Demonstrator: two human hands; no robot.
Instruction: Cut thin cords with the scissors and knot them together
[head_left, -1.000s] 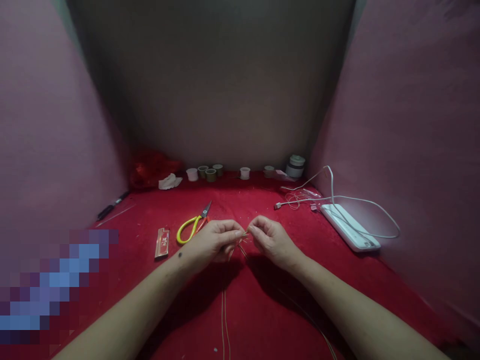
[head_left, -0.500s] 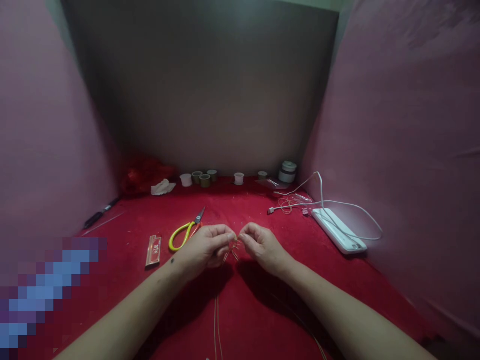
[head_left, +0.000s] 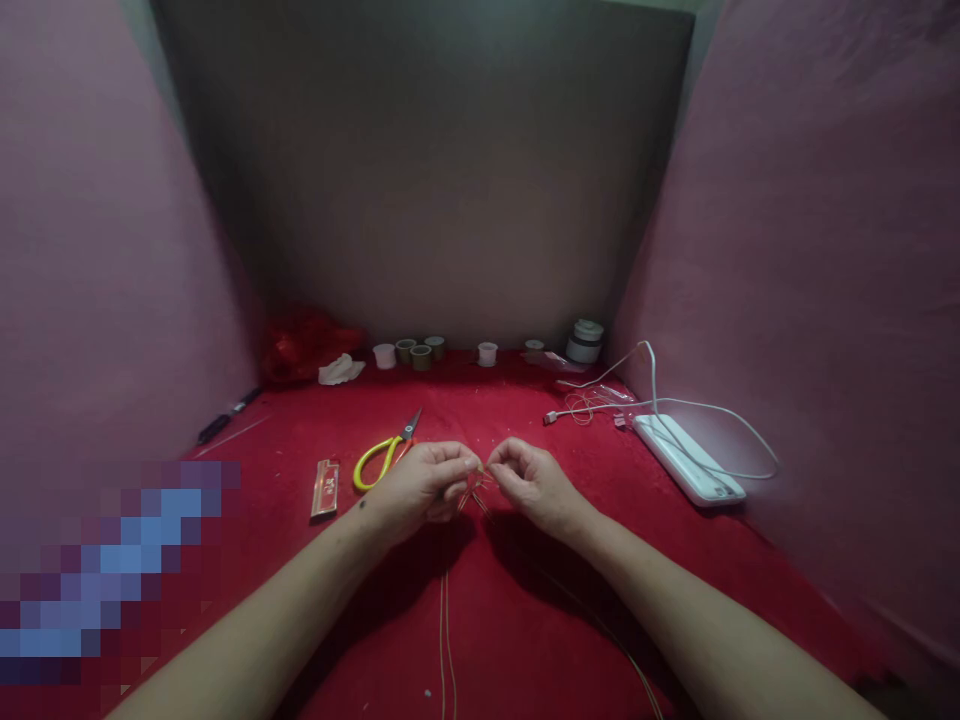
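Thin tan cords [head_left: 480, 495] hang in a small looped cluster between my two hands over the red cloth, with long strands trailing toward the front edge. My left hand [head_left: 439, 482] is closed, thumb and forefinger pinching the cords at their top. Close beside it, my right hand [head_left: 529, 485] is also closed, its fingertips pinched on the cords. The exact knot or loop at the fingertips is too small to make out. Yellow-handled scissors [head_left: 375, 463] lie just behind my left hand, partly covered by it.
A red lighter-like packet [head_left: 325, 490] lies left of the scissors. Several small spools [head_left: 421, 357], a white tissue [head_left: 341, 370] and a lidded jar [head_left: 584, 341] line the back. At right is a white power bank [head_left: 690, 462] with a cable. Pink walls [head_left: 810, 300] flank the cloth.
The whole view has shifted, so things appear slightly farther right. Both hands remain pinched on the cords, with the right fingertips a little closer in and the fingers slightly re-angled.
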